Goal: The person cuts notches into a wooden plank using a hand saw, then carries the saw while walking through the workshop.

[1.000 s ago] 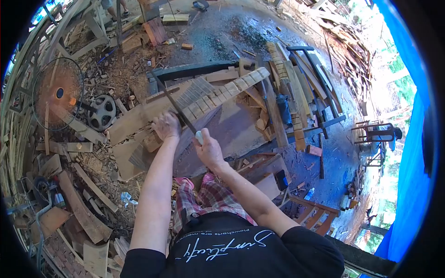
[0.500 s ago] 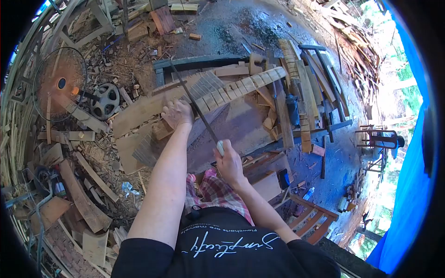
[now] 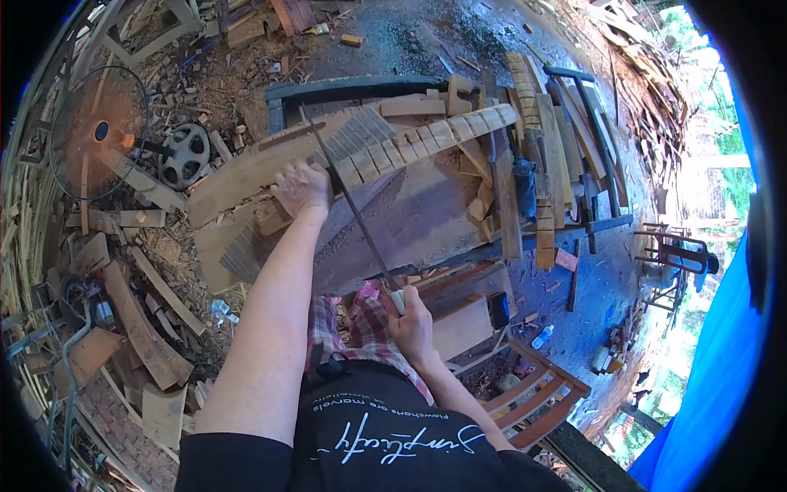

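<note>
A: Grip status, near side first?
B: Right hand closed around the pale handle of a saw. The blade runs from there toward far left.
A: And the wood?
B: The notched beam lies beyond the right hand, its long axis from near left to far right. The blade slants across it, close to its left part.
A: Nearer hand?
B: Left hand, spread over the beam's left part, just left of the blade (whether the fingers clamp or only press, I cannot tell). Right hand sits well apart from the wood.
A: Appearance?
B: Pale brown, dusty, with dark narrow lines across it in a row. A grey lined piece lies just beyond.
</note>
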Action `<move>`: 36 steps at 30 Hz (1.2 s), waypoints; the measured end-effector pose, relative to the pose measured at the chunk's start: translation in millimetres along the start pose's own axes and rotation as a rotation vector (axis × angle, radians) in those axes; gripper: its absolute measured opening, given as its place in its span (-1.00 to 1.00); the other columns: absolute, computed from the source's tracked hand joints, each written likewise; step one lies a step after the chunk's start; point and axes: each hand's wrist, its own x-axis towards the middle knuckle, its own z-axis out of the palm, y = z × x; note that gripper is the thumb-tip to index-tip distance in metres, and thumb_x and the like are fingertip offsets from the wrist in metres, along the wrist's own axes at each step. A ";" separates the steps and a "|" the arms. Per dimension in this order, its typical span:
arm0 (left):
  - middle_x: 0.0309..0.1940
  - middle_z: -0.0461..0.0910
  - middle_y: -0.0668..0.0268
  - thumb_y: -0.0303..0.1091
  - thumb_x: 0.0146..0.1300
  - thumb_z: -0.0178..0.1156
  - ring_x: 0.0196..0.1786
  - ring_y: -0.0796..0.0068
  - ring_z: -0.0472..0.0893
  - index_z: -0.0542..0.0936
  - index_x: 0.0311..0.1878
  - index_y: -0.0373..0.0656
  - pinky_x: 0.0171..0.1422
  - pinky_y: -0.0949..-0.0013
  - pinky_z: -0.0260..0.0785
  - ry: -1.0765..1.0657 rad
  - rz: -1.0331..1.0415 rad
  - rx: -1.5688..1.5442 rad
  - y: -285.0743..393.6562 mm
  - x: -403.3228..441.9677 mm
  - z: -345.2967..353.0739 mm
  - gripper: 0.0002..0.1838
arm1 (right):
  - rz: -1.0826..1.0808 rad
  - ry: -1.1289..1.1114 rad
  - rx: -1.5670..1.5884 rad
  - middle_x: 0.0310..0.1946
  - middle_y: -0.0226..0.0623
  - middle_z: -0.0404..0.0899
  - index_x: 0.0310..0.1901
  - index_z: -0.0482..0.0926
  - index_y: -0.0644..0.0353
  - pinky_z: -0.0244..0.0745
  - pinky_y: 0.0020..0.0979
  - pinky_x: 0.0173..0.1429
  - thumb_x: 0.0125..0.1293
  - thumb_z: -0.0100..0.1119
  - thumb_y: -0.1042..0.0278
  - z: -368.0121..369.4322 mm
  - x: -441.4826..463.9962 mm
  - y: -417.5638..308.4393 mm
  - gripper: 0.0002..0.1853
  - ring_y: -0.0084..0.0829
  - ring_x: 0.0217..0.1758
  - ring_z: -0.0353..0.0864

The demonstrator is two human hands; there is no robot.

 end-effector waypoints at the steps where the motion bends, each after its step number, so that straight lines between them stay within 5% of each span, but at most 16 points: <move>1: -0.12 0.64 0.18 -0.10 0.24 0.00 0.01 0.16 0.55 0.68 -0.15 -0.08 0.10 0.06 0.28 0.010 0.012 0.002 -1.3 0.6 2.0 -0.64 | 0.009 0.021 -0.020 -0.38 0.00 0.55 -0.14 0.41 0.15 0.45 -0.04 -0.27 0.34 0.12 0.30 2.6 0.6 -1.7 -0.83 0.09 -0.24 0.57; 7: -0.10 0.64 0.18 -0.07 0.25 -0.01 0.02 0.15 0.55 0.68 -0.16 -0.07 0.11 0.06 0.27 0.026 0.021 0.017 -1.7 1.3 0.6 -0.63 | -0.068 0.060 -0.104 -0.37 0.05 0.55 -0.16 0.37 0.16 0.44 -0.03 -0.30 0.35 0.11 0.28 41.5 78.3 -12.8 -0.81 0.12 -0.28 0.58; 15: -0.10 0.64 0.17 -0.11 0.23 -0.03 0.01 0.15 0.55 0.68 -0.17 -0.08 0.12 0.07 0.27 0.000 0.010 -0.006 1.7 -1.4 -2.8 -0.64 | 0.008 0.025 -0.050 -0.37 0.02 0.55 -0.12 0.37 0.19 0.43 -0.01 -0.28 0.32 0.17 0.27 -6.4 -7.6 -2.7 -0.75 0.12 -0.27 0.56; 19: -0.12 0.63 0.17 -0.11 0.22 -0.03 0.01 0.15 0.55 0.68 -0.18 -0.09 0.12 0.06 0.28 0.035 0.022 0.011 -0.3 1.4 0.7 -0.64 | -0.067 0.040 -0.099 -0.39 0.04 0.55 -0.11 0.37 0.19 0.44 0.02 -0.30 0.32 0.16 0.27 47.8 90.7 -13.8 -0.75 0.16 -0.31 0.55; 26: -0.11 0.64 0.15 -0.10 0.24 -0.03 0.01 0.16 0.55 0.68 -0.16 -0.11 0.10 0.05 0.28 0.023 0.019 0.003 1.3 0.2 -2.4 -0.63 | -0.034 0.033 0.038 -0.43 0.10 0.53 -0.19 0.37 0.22 0.41 -0.02 -0.29 0.30 0.20 0.34 -9.2 -6.1 -5.4 -0.78 0.23 -0.28 0.52; 33: -0.12 0.64 0.16 -0.10 0.23 -0.01 0.01 0.15 0.55 0.66 -0.17 -0.11 0.09 0.05 0.28 0.031 0.025 0.015 -2.0 -0.6 -2.5 -0.64 | -0.006 -0.008 -0.061 -0.36 0.08 0.56 -0.12 0.37 0.20 0.42 0.06 -0.25 0.33 0.14 0.22 46.5 97.1 -16.8 -0.74 0.18 -0.25 0.55; 36: -0.13 0.64 0.17 -0.10 0.23 0.00 0.02 0.15 0.55 0.66 -0.18 -0.10 0.09 0.05 0.28 0.003 0.012 0.008 3.6 0.4 -6.1 -0.65 | -0.038 0.037 -0.046 -0.38 0.07 0.55 -0.18 0.36 0.21 0.43 0.06 -0.24 0.32 0.16 0.24 31.1 66.6 -12.6 -0.75 0.19 -0.26 0.55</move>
